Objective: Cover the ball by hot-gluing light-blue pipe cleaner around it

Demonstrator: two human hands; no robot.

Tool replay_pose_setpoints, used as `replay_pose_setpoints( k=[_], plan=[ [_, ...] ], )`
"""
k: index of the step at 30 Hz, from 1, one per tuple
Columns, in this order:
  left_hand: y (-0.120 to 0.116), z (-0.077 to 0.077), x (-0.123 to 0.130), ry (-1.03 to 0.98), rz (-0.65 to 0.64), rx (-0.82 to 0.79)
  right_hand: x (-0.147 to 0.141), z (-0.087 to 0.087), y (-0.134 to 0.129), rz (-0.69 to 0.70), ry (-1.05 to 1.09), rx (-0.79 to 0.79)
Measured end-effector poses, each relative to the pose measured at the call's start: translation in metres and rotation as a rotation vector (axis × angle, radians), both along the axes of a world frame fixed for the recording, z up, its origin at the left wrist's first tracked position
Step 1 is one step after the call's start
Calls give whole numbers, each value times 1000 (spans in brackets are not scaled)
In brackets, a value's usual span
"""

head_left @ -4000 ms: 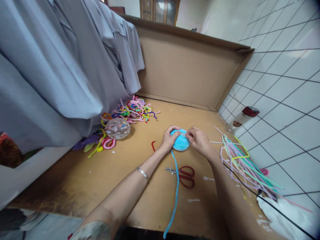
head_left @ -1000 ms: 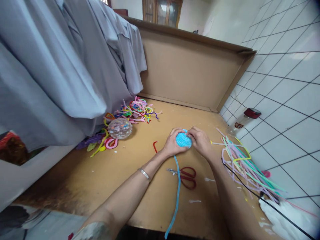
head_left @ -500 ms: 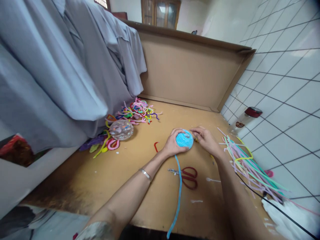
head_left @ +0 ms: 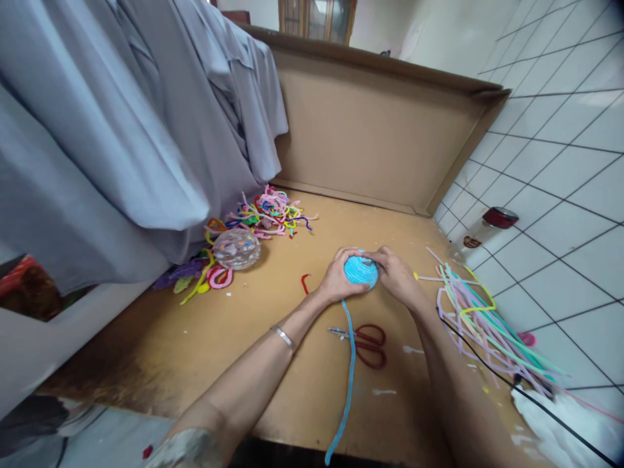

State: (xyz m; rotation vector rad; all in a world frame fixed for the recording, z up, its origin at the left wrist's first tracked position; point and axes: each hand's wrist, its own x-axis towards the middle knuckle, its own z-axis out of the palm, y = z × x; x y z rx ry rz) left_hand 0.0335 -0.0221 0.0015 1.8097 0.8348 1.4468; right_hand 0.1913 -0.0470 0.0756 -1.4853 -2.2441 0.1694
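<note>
Blue ball (head_left: 361, 273) cupped in left fingers (head_left: 337, 273), right fingertips (head_left: 374, 257) at upper edge

"What's on the right?"
"A white tiled wall (head_left: 560, 156) with dark joints, faintly shiny."
"And far off?"
"Brown-framed glass panes (head_left: 318, 21) beside a pale wall (head_left: 373, 29). Near left, grey floor (head_left: 124, 435) shows below the brown tabletop (head_left: 195, 364)."
</note>
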Motion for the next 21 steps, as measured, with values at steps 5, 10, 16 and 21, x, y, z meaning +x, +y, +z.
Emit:
replay_pose_setpoints(
  k=[5,10,16,21],
  plan=[
    [-2,0,0,13,-21,20,10,-8,13,59,273,-59],
    [-6,-2,4,33,-36,23,12,-7,12,-41,262,-85],
    [-4,-3,6,-10,-20,-6,1,-4,3,13,86,-34],
    [-4,-2,5,-29,-14,-36,10,-7,13,-54,416,-48]
  ],
)
